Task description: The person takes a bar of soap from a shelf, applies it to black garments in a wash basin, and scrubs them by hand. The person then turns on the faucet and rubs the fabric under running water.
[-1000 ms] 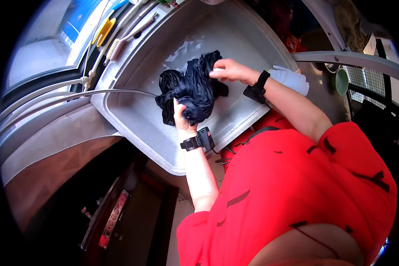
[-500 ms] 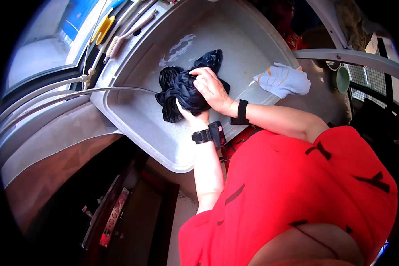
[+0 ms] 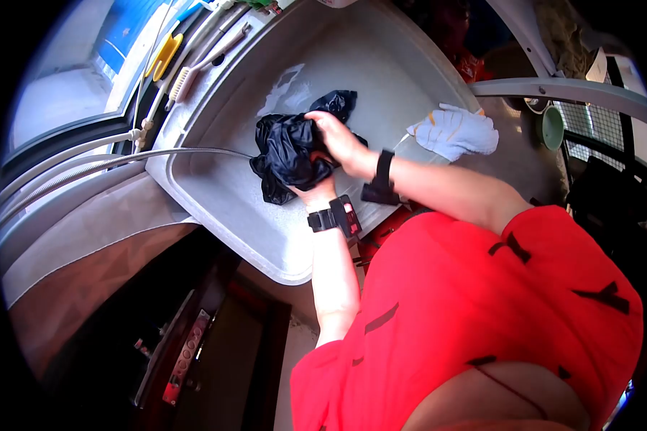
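Observation:
Wet black cloth [image 3: 284, 147] lies bunched up in a grey sink [image 3: 388, 65], with one end spread toward the back. From below, my left hand [image 3: 318, 192] grips the bundle, its fingers mostly hidden under the folds. My right hand [image 3: 341, 146] presses around the right side of the same cloth, thumb and fingers curved against it. A metal hose [image 3: 194, 150] runs from the left over the sink's rim to the cloth. Some water shows on the sink bottom behind the bundle.
White gloves [image 3: 456, 132] lie on the sink's right rim. A brush [image 3: 183, 82] and a yellow holder [image 3: 165, 56] are at the left, by the window. A metal bar [image 3: 568, 92] crosses at the right, near a green bowl [image 3: 552, 128].
My right hand has come from the right onto the cloth and now presses its side. The bundle is gathered more to the left, and my left hand has moved slightly right.

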Tool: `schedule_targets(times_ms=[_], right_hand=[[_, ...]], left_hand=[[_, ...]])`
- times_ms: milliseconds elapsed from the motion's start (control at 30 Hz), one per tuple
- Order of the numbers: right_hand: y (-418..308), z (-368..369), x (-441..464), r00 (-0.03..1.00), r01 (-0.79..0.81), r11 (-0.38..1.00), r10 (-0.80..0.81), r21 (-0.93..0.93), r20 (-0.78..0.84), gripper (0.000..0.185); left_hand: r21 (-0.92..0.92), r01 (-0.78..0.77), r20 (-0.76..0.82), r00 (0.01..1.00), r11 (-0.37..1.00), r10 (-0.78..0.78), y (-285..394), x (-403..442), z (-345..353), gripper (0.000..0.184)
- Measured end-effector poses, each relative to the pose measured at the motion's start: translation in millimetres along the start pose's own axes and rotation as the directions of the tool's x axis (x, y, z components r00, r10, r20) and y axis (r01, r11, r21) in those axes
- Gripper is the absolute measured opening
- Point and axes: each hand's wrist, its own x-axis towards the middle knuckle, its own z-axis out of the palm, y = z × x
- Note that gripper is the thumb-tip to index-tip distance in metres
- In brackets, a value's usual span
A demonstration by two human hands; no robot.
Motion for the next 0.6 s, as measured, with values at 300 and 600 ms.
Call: schedule_targets(times_ms=[300,600], right_hand=[[1,-4,-5,0.872,-0.395,0.722,0.488,0.568,-0.015,0.028],[-44,-35,17,0.814,0.581,0.696,-0.503,-0.423,0.291,0.026]], left_hand=[[-0.734,0.434,0.625,0.732,-0.522,-0.271,-22,9,4,0.045],[-0.760,0.555,0.640,0.730,-0.339,-0.240,0,7,-29,0.052]])
